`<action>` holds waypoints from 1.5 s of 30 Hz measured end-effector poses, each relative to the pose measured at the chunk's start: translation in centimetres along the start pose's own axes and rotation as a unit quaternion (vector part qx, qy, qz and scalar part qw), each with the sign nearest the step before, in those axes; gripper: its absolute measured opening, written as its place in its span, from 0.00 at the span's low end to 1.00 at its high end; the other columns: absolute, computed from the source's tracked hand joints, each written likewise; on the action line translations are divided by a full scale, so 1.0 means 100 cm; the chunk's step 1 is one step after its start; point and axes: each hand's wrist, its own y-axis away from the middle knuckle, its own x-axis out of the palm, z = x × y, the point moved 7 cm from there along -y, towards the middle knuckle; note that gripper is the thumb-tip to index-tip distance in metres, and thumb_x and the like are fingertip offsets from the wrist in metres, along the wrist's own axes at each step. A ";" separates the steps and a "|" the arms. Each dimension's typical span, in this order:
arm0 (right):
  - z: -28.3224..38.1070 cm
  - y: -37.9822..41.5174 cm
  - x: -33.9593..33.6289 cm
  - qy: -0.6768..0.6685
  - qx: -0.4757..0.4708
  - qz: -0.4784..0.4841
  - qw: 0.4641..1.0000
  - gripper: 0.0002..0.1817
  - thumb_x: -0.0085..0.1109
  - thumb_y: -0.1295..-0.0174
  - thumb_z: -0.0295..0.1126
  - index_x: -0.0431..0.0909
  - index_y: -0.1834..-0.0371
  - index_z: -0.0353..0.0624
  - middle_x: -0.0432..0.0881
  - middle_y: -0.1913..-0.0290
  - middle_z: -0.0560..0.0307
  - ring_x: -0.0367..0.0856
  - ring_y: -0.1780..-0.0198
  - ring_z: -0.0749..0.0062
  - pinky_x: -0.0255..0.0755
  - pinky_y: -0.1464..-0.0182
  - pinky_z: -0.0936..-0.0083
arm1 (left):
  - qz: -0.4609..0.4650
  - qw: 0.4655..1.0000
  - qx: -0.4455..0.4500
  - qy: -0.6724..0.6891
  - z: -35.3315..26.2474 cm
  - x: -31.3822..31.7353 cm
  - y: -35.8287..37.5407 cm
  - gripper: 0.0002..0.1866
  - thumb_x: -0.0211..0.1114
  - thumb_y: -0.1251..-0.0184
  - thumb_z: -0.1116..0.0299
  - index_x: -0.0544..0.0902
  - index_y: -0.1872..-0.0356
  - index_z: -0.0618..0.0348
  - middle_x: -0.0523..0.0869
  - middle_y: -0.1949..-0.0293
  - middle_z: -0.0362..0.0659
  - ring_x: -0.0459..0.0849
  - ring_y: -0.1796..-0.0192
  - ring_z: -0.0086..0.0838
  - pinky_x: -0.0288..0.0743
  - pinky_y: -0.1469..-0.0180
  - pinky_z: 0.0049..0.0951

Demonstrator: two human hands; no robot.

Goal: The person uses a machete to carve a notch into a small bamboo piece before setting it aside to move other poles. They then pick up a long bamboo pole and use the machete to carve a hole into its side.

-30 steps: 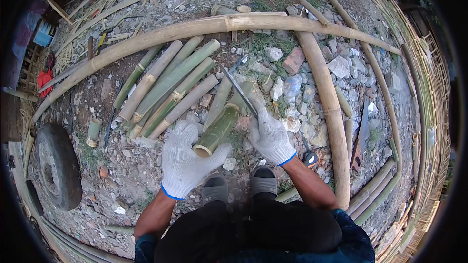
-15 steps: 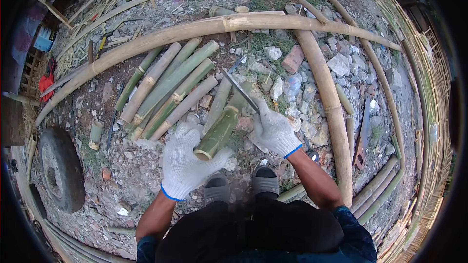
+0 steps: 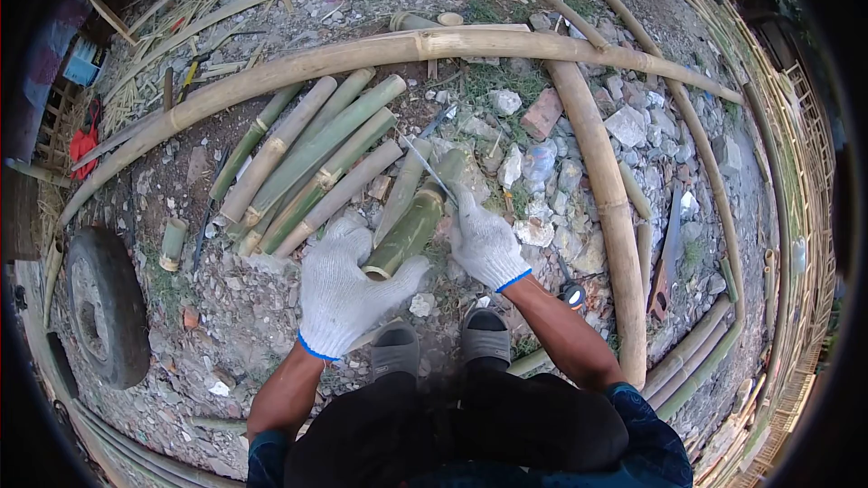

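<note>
My left hand (image 3: 348,294), in a white knit glove with blue cuff, grips the near end of a short green bamboo piece (image 3: 409,230). Its thumb lies along the right side of the cut end, and the bamboo points away from me. My right hand (image 3: 488,239), gloved the same way, is closed around a knife whose handle is mostly hidden by the fingers. The thin knife blade (image 3: 425,163) slants up and left, across the far part of the bamboo piece. Just left of it lies a split bamboo length (image 3: 402,192).
Several cut bamboo lengths (image 3: 312,163) lie to the left, below a long bamboo pole (image 3: 362,56). Another thick pole (image 3: 608,190) runs down the right, with a handsaw (image 3: 669,253) beyond it. A tire (image 3: 108,307) stands at left. Rubble (image 3: 628,126) and a brick (image 3: 542,115) lie ahead.
The knife in my right hand has shifted slightly left and its blade has turned, now showing thinner. My left hand still holds the bamboo piece in nearly the same place.
</note>
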 end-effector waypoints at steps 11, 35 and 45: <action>0.023 -0.010 -0.007 -0.051 -0.058 -0.073 0.994 0.29 0.58 0.30 0.26 0.68 0.25 0.43 0.88 0.58 0.41 0.90 0.66 0.43 0.85 0.64 0.53 | -0.007 0.991 -0.092 0.097 0.037 0.007 -0.005 0.29 0.83 0.42 0.54 0.76 0.80 0.69 0.71 0.78 0.51 0.72 0.73 0.38 0.67 0.68 0.43; 0.008 -0.016 0.008 -0.004 -0.047 -0.035 0.998 0.35 0.59 0.30 0.28 0.61 0.20 0.36 0.88 0.61 0.35 0.90 0.64 0.43 0.84 0.65 0.51 | 0.035 0.986 -0.138 0.089 0.048 0.009 0.004 0.29 0.79 0.35 0.52 0.78 0.78 0.72 0.71 0.80 0.51 0.66 0.74 0.29 0.64 0.70 0.42; 0.018 -0.019 0.002 -0.002 -0.055 -0.058 0.997 0.41 0.60 0.30 0.29 0.55 0.15 0.37 0.87 0.64 0.37 0.88 0.73 0.48 0.81 0.71 0.55 | 0.044 0.960 -0.208 0.181 0.062 0.022 0.007 0.31 0.73 0.28 0.48 0.83 0.78 0.71 0.72 0.86 0.48 0.67 0.79 0.25 0.64 0.73 0.40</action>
